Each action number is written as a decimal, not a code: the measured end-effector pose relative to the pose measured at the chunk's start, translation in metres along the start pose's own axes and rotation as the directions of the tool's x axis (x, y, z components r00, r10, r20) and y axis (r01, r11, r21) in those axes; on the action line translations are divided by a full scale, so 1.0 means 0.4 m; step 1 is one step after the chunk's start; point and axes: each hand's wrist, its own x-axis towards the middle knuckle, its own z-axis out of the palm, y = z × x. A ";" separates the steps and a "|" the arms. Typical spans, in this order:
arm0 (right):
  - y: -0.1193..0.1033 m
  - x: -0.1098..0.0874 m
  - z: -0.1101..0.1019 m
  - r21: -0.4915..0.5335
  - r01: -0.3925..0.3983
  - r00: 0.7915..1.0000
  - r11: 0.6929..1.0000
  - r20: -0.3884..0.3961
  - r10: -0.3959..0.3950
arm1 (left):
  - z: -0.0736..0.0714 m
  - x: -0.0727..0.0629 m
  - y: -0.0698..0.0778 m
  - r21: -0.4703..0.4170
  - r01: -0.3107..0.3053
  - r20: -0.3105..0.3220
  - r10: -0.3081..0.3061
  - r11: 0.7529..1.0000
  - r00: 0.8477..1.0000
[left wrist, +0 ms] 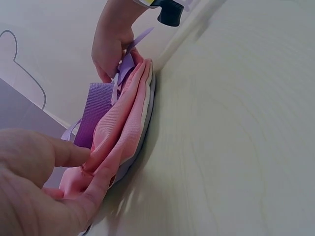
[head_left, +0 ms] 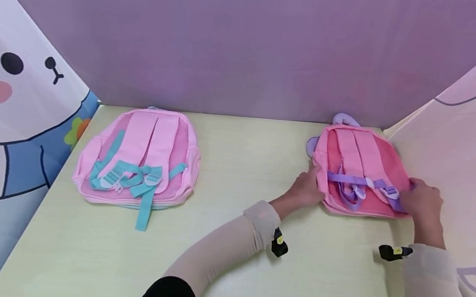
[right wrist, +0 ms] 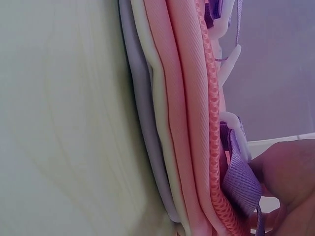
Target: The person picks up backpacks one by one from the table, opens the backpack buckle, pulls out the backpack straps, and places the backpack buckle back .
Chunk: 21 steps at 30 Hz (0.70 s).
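A coral-pink backpack (head_left: 363,170) with purple straps lies on the table, its shoulder-strap side facing up. My left hand (head_left: 306,188) pinches the bag's left side low down; in the left wrist view, thumb and fingers (left wrist: 93,189) close on the pink fabric. At the lower right corner, my right hand (head_left: 423,204) grips the edge beside a purple strap (right wrist: 241,179). White plastic buckles (right wrist: 231,130) show along the strap side in the right wrist view. The right fingertips are partly hidden behind the bag.
A second, light pink backpack (head_left: 144,157) with teal straps lies at the table's left, one strap end (head_left: 144,214) trailing toward the front. A purple cloth wall (head_left: 249,47) stands behind the table (head_left: 255,150), and printed cloth panels (head_left: 474,161) flank both sides.
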 end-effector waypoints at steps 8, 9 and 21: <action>-0.006 -0.018 -0.009 -0.001 0.045 0.999 0.999 -0.001 -0.045 | -0.012 -0.008 -0.003 -0.014 0.008 0.017 -0.008 1.000 1.000; -0.007 -0.021 -0.009 0.000 0.053 0.999 0.999 -0.001 -0.053 | -0.015 -0.010 -0.004 -0.013 0.010 0.018 -0.009 1.000 1.000; -0.045 -0.053 -0.012 -0.013 0.161 0.987 0.987 -0.023 -0.161 | -0.069 -0.046 -0.022 -0.026 0.044 0.023 -0.043 0.999 0.999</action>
